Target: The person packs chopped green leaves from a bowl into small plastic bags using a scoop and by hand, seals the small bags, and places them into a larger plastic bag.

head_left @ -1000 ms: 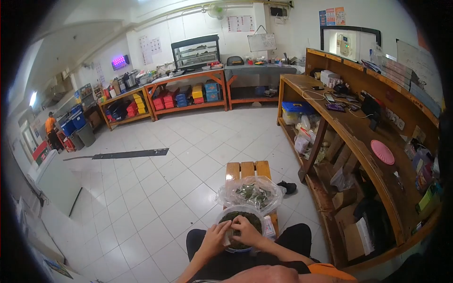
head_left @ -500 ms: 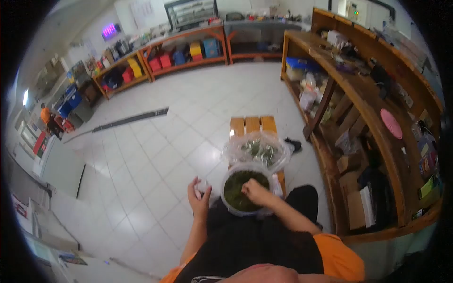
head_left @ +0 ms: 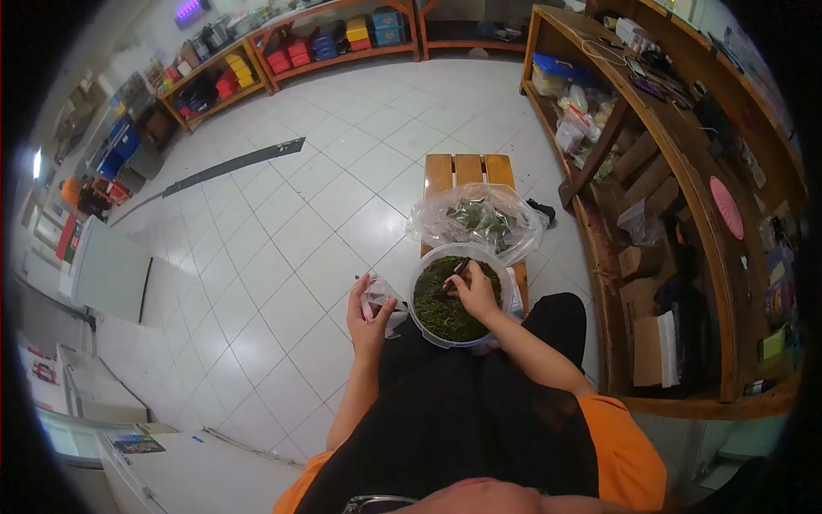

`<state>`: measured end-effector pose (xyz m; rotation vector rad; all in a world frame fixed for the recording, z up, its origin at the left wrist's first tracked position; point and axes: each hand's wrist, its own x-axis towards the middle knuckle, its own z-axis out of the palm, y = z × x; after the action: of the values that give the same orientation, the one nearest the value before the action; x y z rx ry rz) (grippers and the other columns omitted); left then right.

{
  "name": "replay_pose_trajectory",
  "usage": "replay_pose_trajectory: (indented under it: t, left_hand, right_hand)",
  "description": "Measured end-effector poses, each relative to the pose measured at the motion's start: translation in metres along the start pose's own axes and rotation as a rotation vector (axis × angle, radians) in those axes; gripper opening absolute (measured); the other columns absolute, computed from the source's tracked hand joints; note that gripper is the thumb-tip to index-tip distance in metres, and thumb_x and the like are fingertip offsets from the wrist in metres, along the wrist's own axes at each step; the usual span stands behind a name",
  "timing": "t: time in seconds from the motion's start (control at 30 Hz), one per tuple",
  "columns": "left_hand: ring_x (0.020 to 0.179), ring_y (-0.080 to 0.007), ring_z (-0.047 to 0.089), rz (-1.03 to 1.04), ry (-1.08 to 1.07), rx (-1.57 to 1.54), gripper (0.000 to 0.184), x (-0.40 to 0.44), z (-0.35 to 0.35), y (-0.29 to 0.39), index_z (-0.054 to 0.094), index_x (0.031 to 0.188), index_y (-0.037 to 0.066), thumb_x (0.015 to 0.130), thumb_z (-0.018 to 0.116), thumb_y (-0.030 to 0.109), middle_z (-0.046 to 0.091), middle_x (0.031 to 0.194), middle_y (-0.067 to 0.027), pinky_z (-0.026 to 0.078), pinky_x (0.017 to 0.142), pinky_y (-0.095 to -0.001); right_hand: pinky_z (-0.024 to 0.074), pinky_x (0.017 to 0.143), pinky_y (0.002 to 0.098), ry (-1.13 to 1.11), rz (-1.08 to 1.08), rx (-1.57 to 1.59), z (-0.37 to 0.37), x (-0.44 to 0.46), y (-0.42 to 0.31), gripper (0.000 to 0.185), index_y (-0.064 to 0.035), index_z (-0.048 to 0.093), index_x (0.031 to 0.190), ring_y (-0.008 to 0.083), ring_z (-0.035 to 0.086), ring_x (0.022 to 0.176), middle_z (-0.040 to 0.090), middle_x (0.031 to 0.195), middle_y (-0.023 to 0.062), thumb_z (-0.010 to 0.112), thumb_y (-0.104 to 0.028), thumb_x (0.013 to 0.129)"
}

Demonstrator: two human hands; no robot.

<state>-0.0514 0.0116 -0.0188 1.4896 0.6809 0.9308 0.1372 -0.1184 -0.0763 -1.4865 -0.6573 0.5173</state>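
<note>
A round clear plastic tub [head_left: 414, 300] full of green moss [head_left: 441, 315] stands at my lap, against the near end of a wooden bench. Over the moss, my right hand [head_left: 477, 294] is closed on a slim dark tool that looks like tweezers [head_left: 455, 276], its tip pointing down left. To the left of the tub, my left hand [head_left: 368, 324] is curled around a small crinkled clear plastic bag [head_left: 377, 295]. What that bag contains is too small to make out. Behind the tub lies a large clear plastic bag [head_left: 428, 218] with greenery inside.
The slatted wooden bench [head_left: 439, 171] runs ahead of me. At right stands a long wooden shelf unit [head_left: 591, 171] with cartons and a pink oval item [head_left: 726, 208]. A white chest [head_left: 111, 270] is at left. Far left, a person in orange [head_left: 72, 192] stands.
My view has tilted down, so the bench, tub and hands sit higher in the picture. The dark tweezers now show clearly in my right hand. Both hands stay near the tub.
</note>
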Motion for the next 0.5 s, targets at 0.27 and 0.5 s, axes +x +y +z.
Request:
replay_pose_trajectory:
  t: [0.27,0.5]
  left_hand:
    - [0.104,-0.0163,0.057,-0.014,-0.103,-0.094,0.077,-0.003,-0.002,-0.003,0.045,0.139,0.007,0.072,0.081,0.006,0.06,0.12,-0.0113,0.047,0.085,-0.0295]
    - [0.1,-0.0195,0.06,0.024,-0.314,0.058,0.072,-0.006,0.028,0.018,0.051,0.129,0.004,0.067,0.085,0.011,0.062,0.114,-0.0094,0.049,0.082,-0.0309]
  right_hand:
    - [0.0592,0.06,0.0327,0.099,0.139,0.106,-0.007,0.008,0.02,0.014,0.0003,0.044,0.107,0.0223,0.069,0.076,0.065,0.088,0.0147,0.05,-0.001,0.094]
    - [0.0571,0.061,0.0319,0.304,0.103,0.263,-0.047,0.02,-0.025,0.013,-0.0036,0.04,0.109,0.0206,0.067,0.074,0.061,0.084,0.0111,0.047,-0.005,0.097]
